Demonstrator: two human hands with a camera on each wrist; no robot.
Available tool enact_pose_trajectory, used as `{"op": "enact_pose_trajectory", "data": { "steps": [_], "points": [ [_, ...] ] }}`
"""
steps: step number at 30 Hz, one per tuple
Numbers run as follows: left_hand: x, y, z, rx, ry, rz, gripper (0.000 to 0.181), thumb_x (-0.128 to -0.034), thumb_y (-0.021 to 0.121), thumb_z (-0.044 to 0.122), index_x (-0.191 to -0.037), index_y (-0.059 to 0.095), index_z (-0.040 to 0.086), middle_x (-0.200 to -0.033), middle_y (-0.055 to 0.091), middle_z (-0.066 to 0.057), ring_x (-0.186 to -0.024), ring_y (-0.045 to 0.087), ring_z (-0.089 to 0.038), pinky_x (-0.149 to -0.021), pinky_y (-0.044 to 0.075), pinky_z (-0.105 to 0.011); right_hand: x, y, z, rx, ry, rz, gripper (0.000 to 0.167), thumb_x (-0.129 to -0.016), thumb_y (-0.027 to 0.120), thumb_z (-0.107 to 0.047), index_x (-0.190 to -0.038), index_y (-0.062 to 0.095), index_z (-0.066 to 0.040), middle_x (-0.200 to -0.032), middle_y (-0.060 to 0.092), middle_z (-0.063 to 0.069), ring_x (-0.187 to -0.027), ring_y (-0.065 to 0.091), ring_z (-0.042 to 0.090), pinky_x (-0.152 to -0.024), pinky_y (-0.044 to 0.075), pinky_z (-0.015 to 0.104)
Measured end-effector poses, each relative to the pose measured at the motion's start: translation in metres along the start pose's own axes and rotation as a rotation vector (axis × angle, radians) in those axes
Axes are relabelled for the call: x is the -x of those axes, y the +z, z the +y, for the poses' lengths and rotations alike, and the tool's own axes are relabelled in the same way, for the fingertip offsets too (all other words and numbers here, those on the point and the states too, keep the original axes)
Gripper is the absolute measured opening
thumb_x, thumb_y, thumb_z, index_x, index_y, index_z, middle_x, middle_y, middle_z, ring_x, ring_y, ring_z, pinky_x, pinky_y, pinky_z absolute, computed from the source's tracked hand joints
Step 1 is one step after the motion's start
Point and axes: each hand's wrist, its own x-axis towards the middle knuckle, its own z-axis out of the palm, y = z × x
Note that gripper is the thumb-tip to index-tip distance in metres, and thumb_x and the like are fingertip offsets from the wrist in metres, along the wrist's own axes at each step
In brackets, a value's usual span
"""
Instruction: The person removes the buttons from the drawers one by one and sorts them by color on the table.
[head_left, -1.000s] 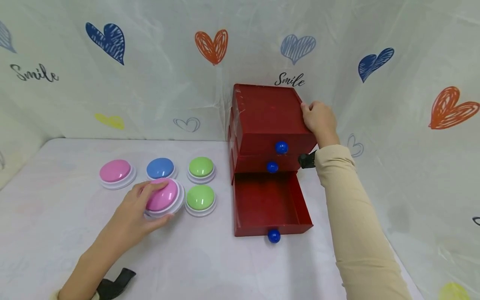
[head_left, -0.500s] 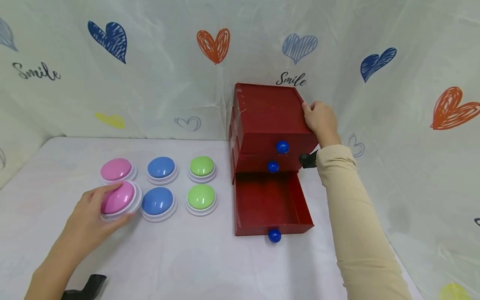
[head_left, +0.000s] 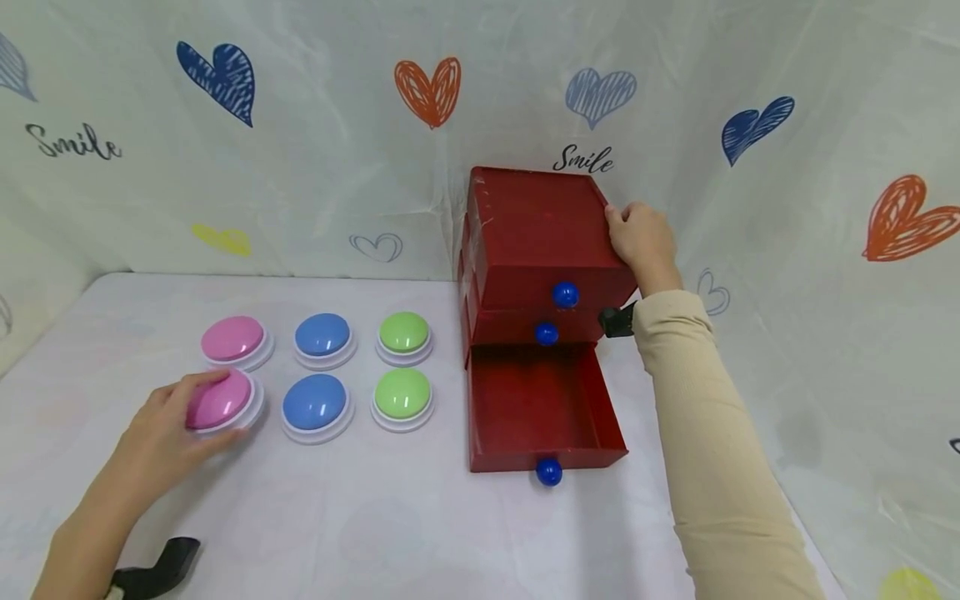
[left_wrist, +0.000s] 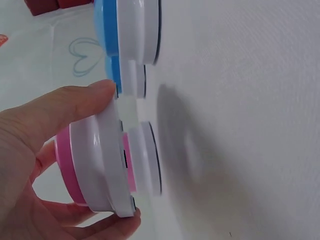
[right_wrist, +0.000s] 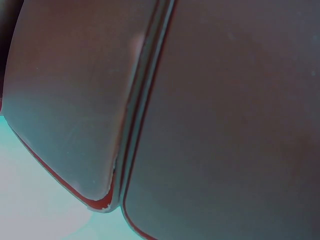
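Note:
My left hand point(head_left: 168, 429) grips a pink dome push button point(head_left: 219, 402) by its white base, thumb on one side and fingers on the other. In the left wrist view the held button point(left_wrist: 97, 160) is tilted on edge to the camera, with a gap between its underside and the tabletop. Just behind it sits another pink button point(head_left: 232, 338). At the back right, my right hand point(head_left: 643, 246) holds the right top edge of a red drawer cabinet point(head_left: 543, 218); its fingers are partly hidden. The right wrist view shows only the cabinet's dark side panels point(right_wrist: 225, 120).
Two blue buttons point(head_left: 315, 402) and two green buttons point(head_left: 402, 394) stand in rows between the left hand and the cabinet. The cabinet's bottom drawer point(head_left: 546, 459) is pulled out, with a blue knob point(head_left: 549, 472). A heart-patterned sheet point(head_left: 315, 167) hangs behind the white table point(head_left: 360, 525).
My left hand has carried the pink button leftward, from in front of the blue button to in front of the other pink one, then slightly farther left. The right hand stays put.

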Motion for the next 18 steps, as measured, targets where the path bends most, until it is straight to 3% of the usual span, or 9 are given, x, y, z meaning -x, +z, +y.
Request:
{"op": "enact_pose_trajectory", "data": {
  "steps": [8,14,18],
  "points": [
    [-0.008,0.000,-0.011,-0.033,-0.048,-0.138,0.080,-0.0732,0.077,0.027,-0.135,0.033,0.000,-0.122,0.032,-0.043,-0.107,0.031,-0.057,-0.080,0.036,-0.071,0.000,0.000,0.000,-0.006,-0.007,0.008,0.050,-0.099,0.030,-0.042,-0.106,0.055,0.000,-0.092,0.055,0.016,-0.080,0.052,0.028,-0.061,0.039,0.032],
    [-0.012,-0.001,-0.014,-0.061,-0.029,-0.168,0.073,-0.0741,0.076,0.023,-0.131,0.037,-0.003,-0.119,0.035,-0.042,-0.106,0.034,-0.057,-0.082,0.037,-0.070,0.000,-0.001,0.002,0.001,-0.016,0.016,0.049,-0.099,0.030,-0.041,-0.104,0.055,0.001,-0.090,0.054,0.016,-0.080,0.051,0.028,-0.060,0.039,0.031],
    [-0.013,-0.004,-0.016,-0.084,-0.048,-0.205,0.074,-0.0748,0.076,0.026,-0.132,0.037,-0.002,-0.120,0.034,-0.041,-0.108,0.032,-0.058,-0.083,0.036,-0.070,0.000,0.000,0.002,0.011,-0.019,0.011,0.049,-0.099,0.030,-0.040,-0.102,0.055,0.001,-0.090,0.055,0.017,-0.080,0.052,0.029,-0.060,0.039,0.032]
  ]
}}
